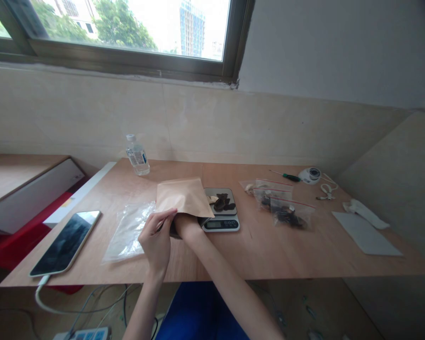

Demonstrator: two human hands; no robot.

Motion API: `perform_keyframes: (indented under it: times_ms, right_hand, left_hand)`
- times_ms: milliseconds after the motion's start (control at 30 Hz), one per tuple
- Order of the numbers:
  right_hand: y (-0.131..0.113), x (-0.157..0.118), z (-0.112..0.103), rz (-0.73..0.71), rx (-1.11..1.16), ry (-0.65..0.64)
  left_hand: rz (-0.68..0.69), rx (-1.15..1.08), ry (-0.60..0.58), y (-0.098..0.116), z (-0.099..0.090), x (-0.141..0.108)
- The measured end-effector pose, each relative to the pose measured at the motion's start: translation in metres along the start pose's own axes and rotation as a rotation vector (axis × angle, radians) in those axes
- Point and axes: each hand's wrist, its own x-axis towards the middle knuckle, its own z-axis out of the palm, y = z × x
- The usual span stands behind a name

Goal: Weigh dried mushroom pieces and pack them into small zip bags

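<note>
Here we go, hands right in the middle of the board! The left hand is curled closed, fingertips pinched on a thin sliver, too small to tell what it is. The right hand pushes in under a kraft paper pouch, its fingers hidden, so there's no calling that grip. The pouch sits tilted, resting against the wrist, and it looks light and papery: soft enough to crease, best taken by its edges.

Just beside it, a digital kitchen scale carries dark, irregular pieces, probably light and perhaps brittle, so fingertips rather than a squeeze. To the left lies a crumpled clear plastic bag, thin and likely slippery.

Further right, three zip bags with red-lined tops hold dark contents, one with something pale. Beyond them are a green-handled screwdriver and a white roll of tape. Over on the left, a smartphone lies on its charging cable, and a water bottle stands by the wall!
</note>
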Motion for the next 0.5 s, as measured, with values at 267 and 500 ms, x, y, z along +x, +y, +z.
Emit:
perform_keyframes:
  times_ms: [267,500]
  right_hand:
    - [0.01,-0.008,0.011,0.008,0.027,-0.011]
    - [0.015,-0.018,-0.004,-0.045,0.02,0.039]
  left_hand:
    - [0.0,-0.029,-0.028,-0.005,0.002,-0.003]
    - [0.024,-0.039,-0.051,-0.007,0.002,-0.004]
